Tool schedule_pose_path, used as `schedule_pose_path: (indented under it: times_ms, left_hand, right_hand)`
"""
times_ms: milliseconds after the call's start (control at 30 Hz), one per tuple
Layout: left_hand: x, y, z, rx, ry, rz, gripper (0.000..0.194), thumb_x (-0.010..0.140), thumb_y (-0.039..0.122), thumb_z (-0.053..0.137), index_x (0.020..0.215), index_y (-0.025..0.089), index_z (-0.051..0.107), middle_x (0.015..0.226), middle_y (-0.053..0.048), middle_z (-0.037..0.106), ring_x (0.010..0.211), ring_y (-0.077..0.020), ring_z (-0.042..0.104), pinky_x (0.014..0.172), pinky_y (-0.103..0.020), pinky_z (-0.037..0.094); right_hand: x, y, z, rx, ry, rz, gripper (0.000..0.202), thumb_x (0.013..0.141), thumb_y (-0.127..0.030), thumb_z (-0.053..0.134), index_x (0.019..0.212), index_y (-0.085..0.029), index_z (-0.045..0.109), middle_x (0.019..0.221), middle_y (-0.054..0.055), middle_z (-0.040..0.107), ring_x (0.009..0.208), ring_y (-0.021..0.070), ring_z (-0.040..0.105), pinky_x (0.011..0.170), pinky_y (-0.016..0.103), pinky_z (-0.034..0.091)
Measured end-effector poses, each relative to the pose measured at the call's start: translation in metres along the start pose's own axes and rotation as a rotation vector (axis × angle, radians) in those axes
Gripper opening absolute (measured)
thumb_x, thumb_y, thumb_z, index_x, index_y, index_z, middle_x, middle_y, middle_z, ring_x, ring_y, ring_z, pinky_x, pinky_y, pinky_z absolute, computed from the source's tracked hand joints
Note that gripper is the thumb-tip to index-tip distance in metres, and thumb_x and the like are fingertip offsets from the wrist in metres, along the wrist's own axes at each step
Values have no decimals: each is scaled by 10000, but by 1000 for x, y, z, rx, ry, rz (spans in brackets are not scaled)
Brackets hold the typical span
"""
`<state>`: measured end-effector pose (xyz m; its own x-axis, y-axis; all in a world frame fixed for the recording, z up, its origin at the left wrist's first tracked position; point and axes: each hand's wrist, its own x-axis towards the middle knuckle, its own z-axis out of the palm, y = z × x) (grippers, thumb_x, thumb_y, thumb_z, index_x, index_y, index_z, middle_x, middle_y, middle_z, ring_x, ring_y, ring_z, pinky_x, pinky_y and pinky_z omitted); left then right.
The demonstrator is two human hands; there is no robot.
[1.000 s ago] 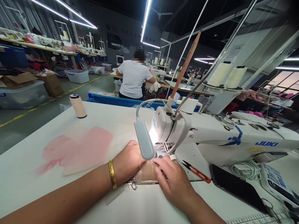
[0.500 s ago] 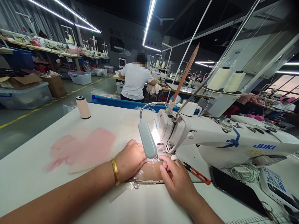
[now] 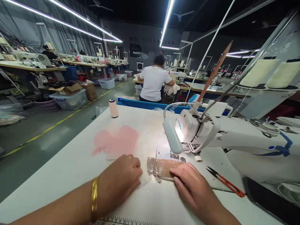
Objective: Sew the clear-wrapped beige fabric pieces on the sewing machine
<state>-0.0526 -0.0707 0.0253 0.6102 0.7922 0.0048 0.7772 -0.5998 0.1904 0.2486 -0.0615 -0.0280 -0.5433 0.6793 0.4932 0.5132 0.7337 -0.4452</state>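
Note:
My right hand [image 3: 195, 186] holds the right end of a flat brown strip covered in shiny clear tape [image 3: 161, 168], fingers on top and thumb at its front edge. The strip lies on the machine bed just in front of the presser foot [image 3: 174, 155] of a white sewing machine [image 3: 187, 125]. Left of the strip, apart from it, my left hand [image 3: 123, 181] is closed with curled fingers, slightly blurred. A faint clear edge shows by its fingertips, but what they hold is unclear. Beyond it a pink fabric piece [image 3: 119, 140] lies flat on the white table [image 3: 70, 175].
Red-handled thread snips [image 3: 226, 181] and a black phone [image 3: 269, 197] lie to the right. A peach thread spool [image 3: 113, 108] stands at the far table edge. A grey lamp [image 3: 172, 136] hangs by the needle. A person in a white shirt [image 3: 153, 82] sits ahead.
My left hand has come off the brown strip and moved left towards me. My right hand stays on the strip's right end. The view has swung left.

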Motion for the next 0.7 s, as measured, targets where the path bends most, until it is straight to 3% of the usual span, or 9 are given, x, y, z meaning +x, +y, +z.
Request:
schedule_pose_path:
  times_ms: [33, 100, 200, 267, 367, 467, 600, 700]
  left_hand:
    - [-6, 10, 14, -10, 14, -9, 67, 933, 145, 636, 930, 190, 685, 1102, -90, 721, 945, -283, 665, 841, -429, 542]
    - [-14, 28, 38, 5, 54, 24, 197, 853, 68, 673, 990, 210, 676, 1098, -75, 723, 932, -283, 662, 803, -409, 555]
    - [-20, 42, 50, -118, 138, 230, 175, 857, 100, 732, 931, 239, 655, 1083, -34, 744, 901, -230, 682, 786, -324, 568]
    - [-20, 41, 41, -303, 150, 319, 130, 944, 159, 688, 1008, 271, 678, 1164, 4, 755, 920, -170, 708, 820, -246, 572]
    - [-10, 29, 18, -432, 209, 193, 267, 1045, 158, 481, 1150, 283, 692, 1162, -2, 757, 1001, -160, 723, 915, -253, 563]
    - [11, 14, 6, -332, 182, 148, 244, 1040, 185, 486, 1127, 242, 706, 1185, -53, 744, 1059, -225, 707, 932, -348, 557]
    - [54, 0, 1, -98, -17, 81, 149, 1005, 251, 584, 1052, 192, 713, 1158, -111, 713, 1034, -295, 675, 866, -407, 547]
    - [82, -5, -10, 94, 27, -56, 224, 1035, 233, 507, 935, 152, 690, 1063, -148, 695, 970, -311, 652, 869, -441, 511]
  right_hand:
    - [2, -6, 0, 14, -30, -32, 265, 1069, -131, 504, 1272, -266, 607, 1017, 54, 667, 935, 235, 629, 803, 367, 565]
    - [4, -16, 0, 39, -92, -58, 289, 1058, -126, 522, 1308, -255, 590, 1066, 69, 670, 954, 236, 622, 812, 371, 573]
    - [7, -28, 1, 49, -175, -34, 258, 1037, -124, 550, 1255, -247, 615, 1088, 77, 671, 949, 236, 617, 791, 364, 573]
    - [6, -32, 0, 29, -193, -18, 213, 1029, -116, 549, 1162, -249, 648, 1045, 69, 671, 923, 233, 612, 764, 349, 562]
    - [0, -35, -4, 11, -184, -20, 223, 1032, -94, 529, 1112, -253, 663, 1014, 61, 674, 897, 223, 603, 753, 335, 548]
    - [-9, -35, -10, 37, -194, -17, 261, 1018, -60, 522, 1126, -255, 657, 1031, 57, 679, 898, 212, 604, 760, 320, 547]
    - [-20, -33, -22, 81, -219, 28, 265, 1015, -49, 519, 1111, -255, 655, 1059, 50, 673, 935, 204, 606, 806, 318, 552]
    - [-22, -31, -34, 96, -240, 84, 209, 1037, -83, 542, 1067, -251, 663, 1041, 39, 661, 946, 197, 606, 821, 312, 550]
